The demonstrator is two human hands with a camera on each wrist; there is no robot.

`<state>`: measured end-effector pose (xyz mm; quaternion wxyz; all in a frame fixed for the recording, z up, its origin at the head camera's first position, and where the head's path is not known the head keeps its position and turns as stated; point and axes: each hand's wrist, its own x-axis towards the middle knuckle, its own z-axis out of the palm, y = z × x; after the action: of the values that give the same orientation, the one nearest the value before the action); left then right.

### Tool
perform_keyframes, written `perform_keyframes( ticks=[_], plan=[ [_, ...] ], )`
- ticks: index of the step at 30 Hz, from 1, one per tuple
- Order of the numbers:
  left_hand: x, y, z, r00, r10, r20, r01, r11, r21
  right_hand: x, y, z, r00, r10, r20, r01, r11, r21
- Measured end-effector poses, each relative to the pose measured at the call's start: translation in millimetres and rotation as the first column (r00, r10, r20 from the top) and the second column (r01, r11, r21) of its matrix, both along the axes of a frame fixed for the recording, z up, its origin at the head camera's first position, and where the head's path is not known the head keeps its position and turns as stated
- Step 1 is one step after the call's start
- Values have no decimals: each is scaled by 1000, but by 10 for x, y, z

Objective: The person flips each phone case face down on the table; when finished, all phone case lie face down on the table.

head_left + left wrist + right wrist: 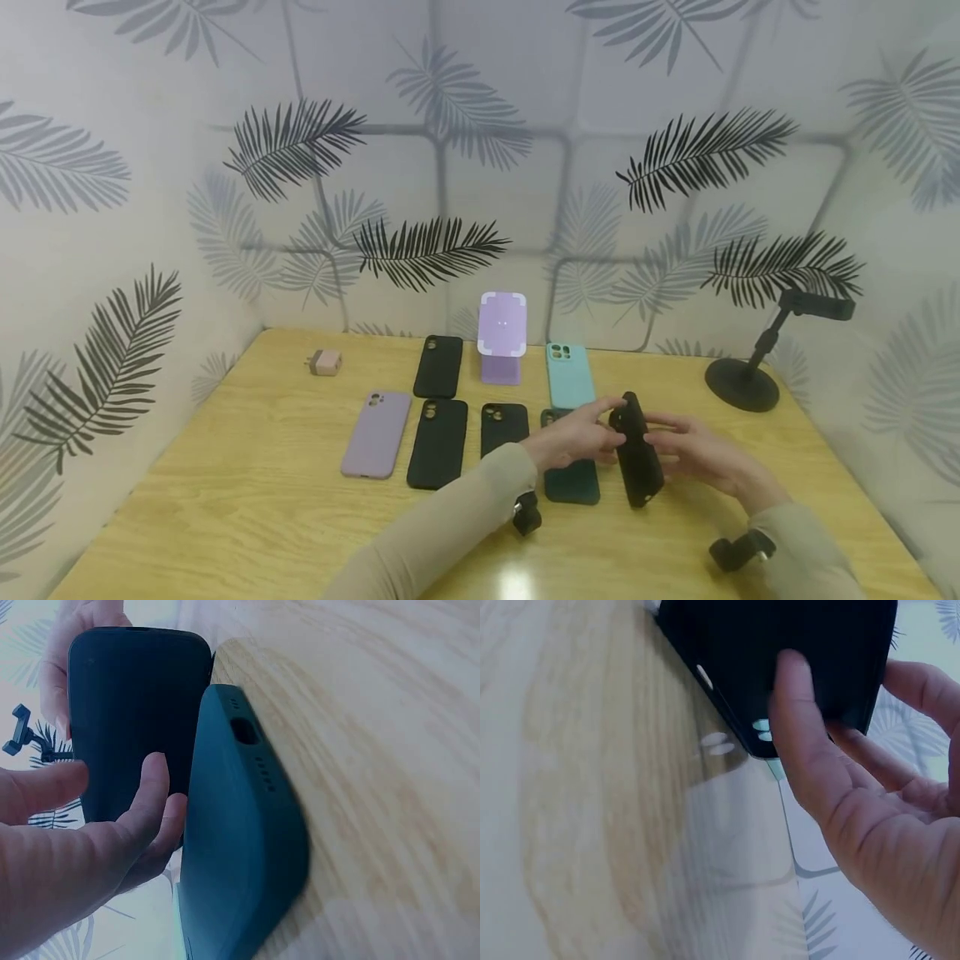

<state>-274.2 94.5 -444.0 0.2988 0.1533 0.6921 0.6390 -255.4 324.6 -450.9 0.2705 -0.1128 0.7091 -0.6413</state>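
A black phone case (640,467) is propped up on its long edge at the right of the table, between both hands. My left hand (573,435) touches its outer face, with one fingertip at the upper edge. My right hand (708,457) holds it from the other side. In the right wrist view, one finger (802,712) lies across the inside of the case, and others pass behind it. Near the left hand, a dark green phone case (244,817) lies on the table. Beyond that hand is a turquoise phone case (572,379).
Further left lie a lilac phone case (377,435) and several black cases, including one (437,446) beside it. A lilac stand (501,329) rises near the wall. A pinkish charger plug (326,362) sits back left, and a black phone stand (742,383) back right.
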Motion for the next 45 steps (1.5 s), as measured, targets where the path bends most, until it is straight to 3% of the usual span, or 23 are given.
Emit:
perform_keyframes(
  ticks=[7, 14, 26, 38, 45],
  plan=[
    [-4, -21, 0, 1000, -8, -12, 7, 999, -33, 3, 96, 2, 999, -26, -43, 25, 999, -24],
    [-7, -27, 26, 1000, -23, 19, 24, 999, -43, 12, 220, -66, 998, -27, -54, 27, 1000, -8],
    [-61, -74, 69, 995, -18, 97, 21, 999, -29, 87, 194, -46, 986, -75, -146, 109, 965, 238],
    [-115, -116, 82, 988, -50, 145, 56, 998, -40, 105, 126, -25, 984, -131, -122, 164, 933, 319],
    [-151, -168, 88, 989, -67, 130, 73, 996, -45, 109, 104, -15, 985, -143, -95, 165, 940, 299]
  ],
)
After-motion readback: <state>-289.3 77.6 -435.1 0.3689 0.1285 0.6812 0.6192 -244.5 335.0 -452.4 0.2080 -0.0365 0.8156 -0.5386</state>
